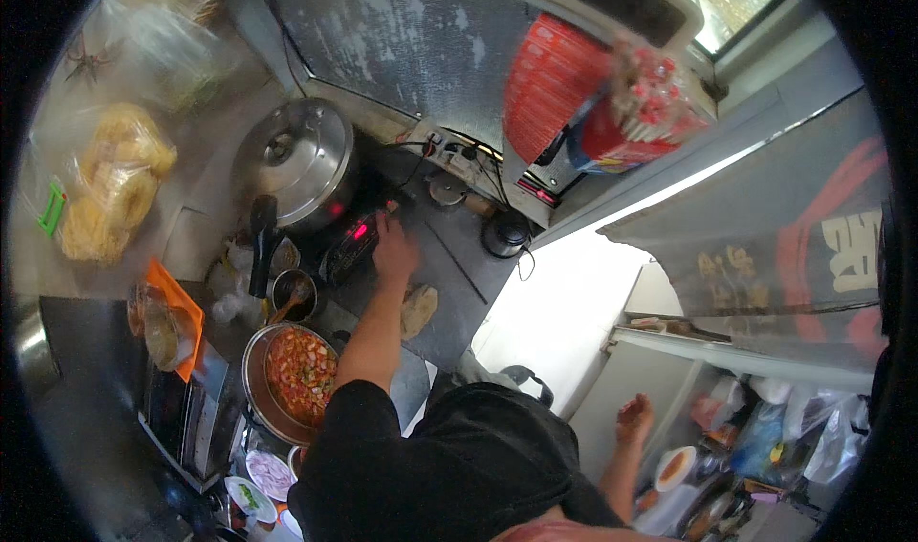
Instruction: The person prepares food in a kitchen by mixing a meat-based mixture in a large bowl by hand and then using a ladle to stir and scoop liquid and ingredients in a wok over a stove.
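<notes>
My left hand (pixel 393 244) reaches to the control panel of a black induction cooker (pixel 348 255) with a lit red display. The fingertips meet the panel's far end; blur hides the exact contact. On the cooker stands a lidded stainless-steel pot (pixel 294 162) with a long black handle (pixel 264 244). Under my left forearm, a pot of red, chunky stew (pixel 301 373) is partly covered by my sleeve. A wooden spoon (pixel 290 302) leans in a small dark pot (pixel 305 284) nearby. My right hand (pixel 635 419) hangs empty at my side, fingers loosely curled and apart.
Bagged yellow noodles (pixel 118 183) lie at the far left. Bowls of sliced onion (pixel 270 474) and chopped greens (pixel 249 497) stand below the stew. A power strip (pixel 452 151) with cords runs along the wall. Shelves at right hold bags and a bowl (pixel 674 469).
</notes>
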`<state>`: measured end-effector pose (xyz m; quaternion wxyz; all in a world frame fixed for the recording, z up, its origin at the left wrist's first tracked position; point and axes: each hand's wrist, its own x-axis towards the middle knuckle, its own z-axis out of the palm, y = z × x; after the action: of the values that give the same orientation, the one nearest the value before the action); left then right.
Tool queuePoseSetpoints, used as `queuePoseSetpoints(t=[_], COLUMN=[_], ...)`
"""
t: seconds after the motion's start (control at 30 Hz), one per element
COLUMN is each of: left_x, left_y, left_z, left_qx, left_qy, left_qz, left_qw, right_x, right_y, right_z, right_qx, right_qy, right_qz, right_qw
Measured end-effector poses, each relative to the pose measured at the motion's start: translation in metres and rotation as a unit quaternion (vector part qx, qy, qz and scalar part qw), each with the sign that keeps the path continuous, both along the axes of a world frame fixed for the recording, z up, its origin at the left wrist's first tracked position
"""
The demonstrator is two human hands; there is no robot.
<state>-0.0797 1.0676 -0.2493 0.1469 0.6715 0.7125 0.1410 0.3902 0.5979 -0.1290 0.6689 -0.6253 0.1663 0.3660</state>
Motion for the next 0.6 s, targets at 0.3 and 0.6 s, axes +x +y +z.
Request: queuePoseSetpoints(t=[0.3, 0.6], left_x=[0.030, 0.022], left_y=[-0.035, -0.153], left_z=[0.036, 0.032], left_qx=[-0.072, 0.030], left_qy=[-0.093, 0.199], left_qz=[-0.071, -0.177], left_qw=[0.990, 0.964], right_x=[-0.017, -0.020], right_y=[-0.015, -0.068], right_z=[-0.007, 0.019], right_qx=[0.012, 0.112], right_qy=[-0.002, -0.034], right_qz=[0.017, -0.101], right_qw=[1.000, 0.988])
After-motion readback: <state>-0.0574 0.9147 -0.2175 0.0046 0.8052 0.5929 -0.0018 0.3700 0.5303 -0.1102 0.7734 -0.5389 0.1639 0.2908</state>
